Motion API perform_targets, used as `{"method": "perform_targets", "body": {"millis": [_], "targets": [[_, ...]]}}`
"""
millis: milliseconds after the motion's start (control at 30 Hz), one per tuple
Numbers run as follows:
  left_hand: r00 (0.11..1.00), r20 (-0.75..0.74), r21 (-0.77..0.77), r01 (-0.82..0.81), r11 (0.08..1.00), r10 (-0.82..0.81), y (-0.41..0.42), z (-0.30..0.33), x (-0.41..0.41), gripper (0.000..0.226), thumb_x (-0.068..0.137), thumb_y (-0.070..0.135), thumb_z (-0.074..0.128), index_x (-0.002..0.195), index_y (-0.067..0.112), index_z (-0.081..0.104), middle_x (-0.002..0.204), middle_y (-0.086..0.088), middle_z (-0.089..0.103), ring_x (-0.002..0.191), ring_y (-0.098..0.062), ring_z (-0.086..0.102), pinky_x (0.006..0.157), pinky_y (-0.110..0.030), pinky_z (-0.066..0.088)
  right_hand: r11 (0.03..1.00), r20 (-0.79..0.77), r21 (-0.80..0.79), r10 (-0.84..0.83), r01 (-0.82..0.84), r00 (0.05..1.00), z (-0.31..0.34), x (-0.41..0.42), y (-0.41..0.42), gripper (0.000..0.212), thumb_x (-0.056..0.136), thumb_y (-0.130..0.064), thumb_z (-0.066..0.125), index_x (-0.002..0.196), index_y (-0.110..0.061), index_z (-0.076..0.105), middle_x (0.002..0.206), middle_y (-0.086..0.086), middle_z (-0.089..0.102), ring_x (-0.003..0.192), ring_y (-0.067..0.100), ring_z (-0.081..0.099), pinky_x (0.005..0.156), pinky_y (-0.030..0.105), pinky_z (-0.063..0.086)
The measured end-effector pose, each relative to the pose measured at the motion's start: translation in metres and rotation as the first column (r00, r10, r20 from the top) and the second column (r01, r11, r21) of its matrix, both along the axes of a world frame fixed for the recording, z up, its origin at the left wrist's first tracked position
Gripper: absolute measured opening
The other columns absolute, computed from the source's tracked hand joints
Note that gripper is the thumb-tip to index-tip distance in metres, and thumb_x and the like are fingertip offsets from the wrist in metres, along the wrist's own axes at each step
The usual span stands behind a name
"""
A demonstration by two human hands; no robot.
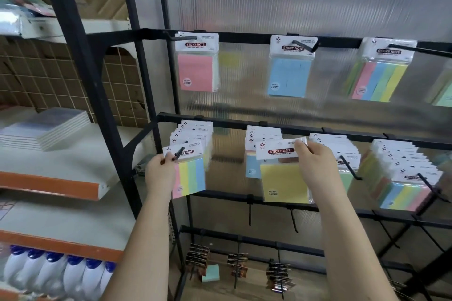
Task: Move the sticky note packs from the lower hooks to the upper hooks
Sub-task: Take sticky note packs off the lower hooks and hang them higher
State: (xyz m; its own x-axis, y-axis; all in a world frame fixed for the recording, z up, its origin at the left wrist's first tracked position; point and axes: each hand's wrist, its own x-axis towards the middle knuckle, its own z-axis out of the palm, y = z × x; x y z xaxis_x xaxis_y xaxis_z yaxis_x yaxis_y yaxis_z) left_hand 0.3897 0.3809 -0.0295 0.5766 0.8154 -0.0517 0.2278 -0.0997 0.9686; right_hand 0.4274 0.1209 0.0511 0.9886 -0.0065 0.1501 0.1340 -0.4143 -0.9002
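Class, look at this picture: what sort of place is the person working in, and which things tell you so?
Probably a stationery shop or its stockroom. Packaged sticky note packs hang in rows on display hooks, stacked notebooks sit on a shelf, and identical white bottles line a lower shelf.

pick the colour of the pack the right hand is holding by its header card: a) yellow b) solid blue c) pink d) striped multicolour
a: the right hand pinches the white header card of a yellow pack in front of the lower row, while the left hand holds the striped multicolour pack at the leftmost lower hook.
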Motion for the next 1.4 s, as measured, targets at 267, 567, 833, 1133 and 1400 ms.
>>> {"method": "perform_targets", "body": {"millis": [267,567,833,1133,1400], "targets": [[0.994,-0.011,0.191,-0.107,0.976,0.111,-0.026,0.019,-0.033,0.030,0.102,0.024,0.033,0.091,0.003,0.053,0.090,-0.011,0.061,0.073,-0.024,0.056,0.055,-0.027,0.040,0.995,0.161,0.101,-0.012,-0.004,0.987,-0.010,-0.011,-0.015,0.046,0.099,-0.025,0.043,0.056,-0.018,0.029,0.050,-0.007,0.030,0.048,0.009,0.024,0.047,0.024,0.020],[0.994,0.014,0.223,-0.107,0.969,0.106,-0.056,0.043,-0.061,0.022,0.103,0.024,0.033,0.094,0.010,0.048,0.093,-0.005,0.056,0.068,-0.014,0.052,0.051,-0.022,0.036,0.993,0.206,0.113,-0.060,0.037,0.977,-0.011,-0.035,-0.038,0.043,0.099,-0.029,0.043,0.076,0.006,0.052,0.063,0.009,0.044,0.057,0.014,0.032,0.054,0.030,0.024],[0.999,0.010,0.313,0.039,0.949,-0.044,-0.067,0.052,-0.063,0.028,0.102,0.028,0.033,0.092,0.006,0.049,0.077,-0.004,0.052,0.066,-0.015,0.049,0.054,-0.030,0.036,0.957,0.210,0.224,-0.230,0.183,0.950,-0.010,-0.072,-0.056,0.044,0.099,-0.029,0.045,0.061,-0.007,0.043,0.060,0.010,0.039,0.055,0.010,0.030,0.054,0.029,0.022],[0.969,-0.005,0.404,0.229,0.886,-0.248,-0.078,0.062,-0.078,0.037,0.101,0.024,0.035,0.066,0.014,0.030,0.065,-0.003,0.037,0.056,-0.018,0.033,0.048,-0.033,0.023,0.902,0.151,0.277,-0.381,0.331,0.912,-0.021,-0.126,-0.059,0.047,0.099,-0.031,0.046,0.080,0.012,0.050,0.068,0.011,0.041,0.063,0.017,0.033,0.058,0.029,0.023],[0.935,-0.013,0.408,0.328,0.852,-0.354,-0.106,0.066,-0.074,0.030,0.101,0.025,0.034,0.084,0.003,0.046,0.070,-0.003,0.044,0.058,-0.014,0.037,0.051,-0.028,0.027,0.844,0.092,0.334,-0.473,0.420,0.876,-0.019,-0.142,-0.085,0.044,0.099,-0.032,0.046,0.087,0.008,0.057,0.074,0.008,0.047,0.066,0.016,0.035,0.057,0.029,0.024]]}}
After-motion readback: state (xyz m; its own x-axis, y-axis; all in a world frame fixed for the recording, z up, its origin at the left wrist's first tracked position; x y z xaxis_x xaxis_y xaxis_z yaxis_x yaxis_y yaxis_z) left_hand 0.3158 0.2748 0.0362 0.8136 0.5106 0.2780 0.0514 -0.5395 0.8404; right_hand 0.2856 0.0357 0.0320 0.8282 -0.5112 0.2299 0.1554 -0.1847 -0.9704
